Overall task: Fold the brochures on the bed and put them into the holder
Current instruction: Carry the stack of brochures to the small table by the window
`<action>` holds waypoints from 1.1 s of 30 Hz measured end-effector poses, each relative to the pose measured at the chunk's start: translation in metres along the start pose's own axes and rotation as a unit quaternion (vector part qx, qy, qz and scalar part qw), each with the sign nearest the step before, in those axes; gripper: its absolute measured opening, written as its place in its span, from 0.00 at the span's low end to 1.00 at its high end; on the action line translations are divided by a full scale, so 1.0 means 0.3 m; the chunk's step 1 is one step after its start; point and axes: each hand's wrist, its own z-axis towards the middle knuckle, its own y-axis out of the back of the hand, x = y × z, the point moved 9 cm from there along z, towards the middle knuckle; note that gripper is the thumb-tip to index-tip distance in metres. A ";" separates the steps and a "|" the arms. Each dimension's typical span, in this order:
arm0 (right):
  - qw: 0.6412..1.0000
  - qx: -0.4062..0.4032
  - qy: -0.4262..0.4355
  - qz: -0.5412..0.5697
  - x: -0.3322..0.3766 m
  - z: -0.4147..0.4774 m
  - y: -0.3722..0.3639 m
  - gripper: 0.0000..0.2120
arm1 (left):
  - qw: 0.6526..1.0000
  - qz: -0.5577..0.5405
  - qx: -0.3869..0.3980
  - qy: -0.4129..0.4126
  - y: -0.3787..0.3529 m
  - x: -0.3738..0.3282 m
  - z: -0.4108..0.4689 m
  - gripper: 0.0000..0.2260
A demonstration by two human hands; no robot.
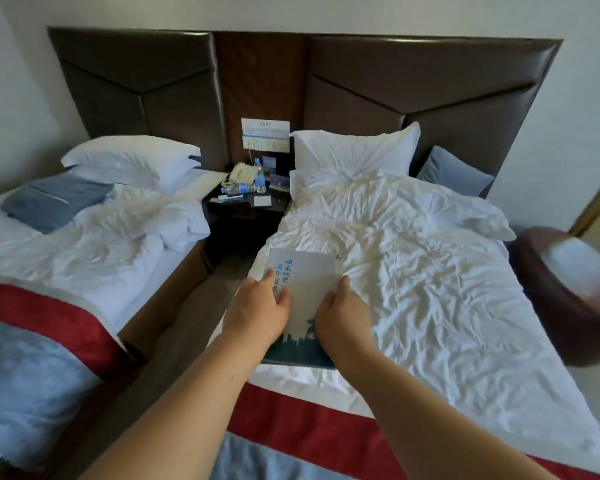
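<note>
White-and-blue brochure [303, 299] on bed [430, 271]; left fingers [270, 277] flat atop; right fingers [327, 301] pinching its edge

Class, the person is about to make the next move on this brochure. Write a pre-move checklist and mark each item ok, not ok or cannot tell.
1. Grip: the left hand rests on the brochure and the right hand holds its right edge: ok.
2. Brochure supported by the bed: ok.
3. Flat surface for a sharp crease: the bedding is wrinkled: not ok.
4. Brochure already folded: cannot tell.
5. Holder located: the items on the nightstand are too small to identify: cannot tell.
</note>
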 end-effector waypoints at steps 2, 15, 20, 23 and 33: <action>1.000 -0.011 -0.004 -0.008 0.066 0.016 0.109 0.20 | 1.000 -0.004 -0.004 -0.010 0.082 -0.098 0.018 0.28; 0.998 -0.024 0.004 -0.065 0.390 0.054 0.735 0.13 | 0.998 0.011 -0.032 -0.049 0.501 -0.688 -0.021 0.22; 0.996 -0.022 0.023 -0.088 0.475 0.006 0.977 0.12 | 0.994 0.059 -0.057 -0.067 0.631 -0.908 -0.076 0.22; 0.985 -0.020 0.051 -0.164 0.518 -0.025 1.119 0.10 | 0.989 0.077 -0.085 -0.090 0.671 -1.055 -0.110 0.22; 0.990 -0.117 -0.080 -0.020 0.297 -0.190 1.580 0.14 | 0.989 0.006 -0.005 -0.146 0.518 -1.481 -0.260 0.22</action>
